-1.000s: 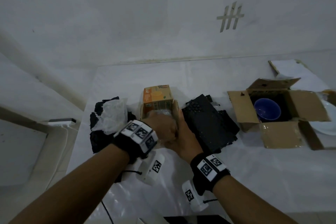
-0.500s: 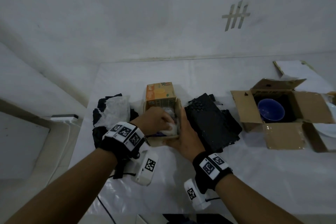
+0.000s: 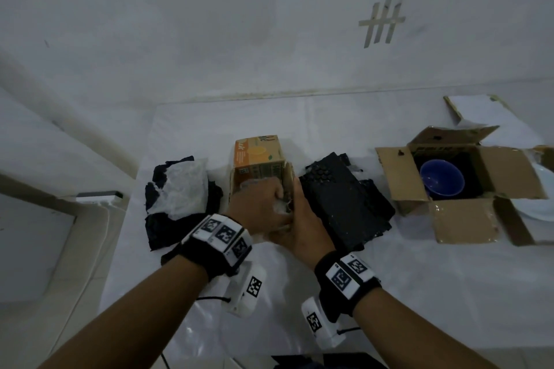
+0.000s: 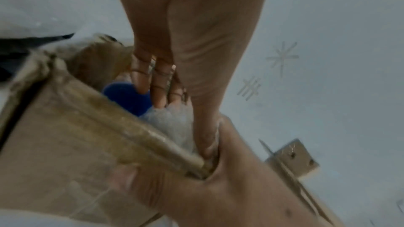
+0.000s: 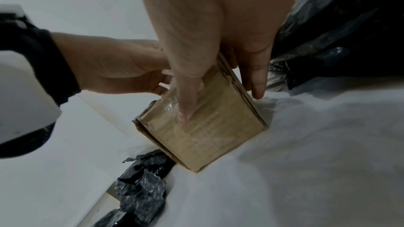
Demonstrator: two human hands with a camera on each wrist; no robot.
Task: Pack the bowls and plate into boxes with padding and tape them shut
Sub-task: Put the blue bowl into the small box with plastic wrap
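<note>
A small cardboard box [image 3: 257,171] with an orange printed flap stands mid-table. My left hand [image 3: 269,198] reaches inside it. Its straight fingers [image 4: 161,92] press down beside a blue bowl [image 4: 126,97] and push white padding [image 4: 172,127] against the box's right wall. My right hand [image 3: 302,219] grips the box's near right corner, with the thumb [image 5: 186,106] on the front face and fingers [image 5: 258,84] down the right side. A second blue bowl [image 3: 442,178] lies in a larger open box [image 3: 461,222] at the right. A white plate [image 3: 539,204] peeks out behind that box.
Black bubble wrap [image 3: 344,204] lies right of the small box, touching my right hand. Left of the box sits a pile of black and white padding [image 3: 180,192]. A flat cardboard piece [image 3: 476,108] lies at the back right. The table's left edge [image 3: 120,249] is close.
My left hand went into the small box with white padding and now pushes it down by the right wall. My right hand has stayed on the box's corner.
</note>
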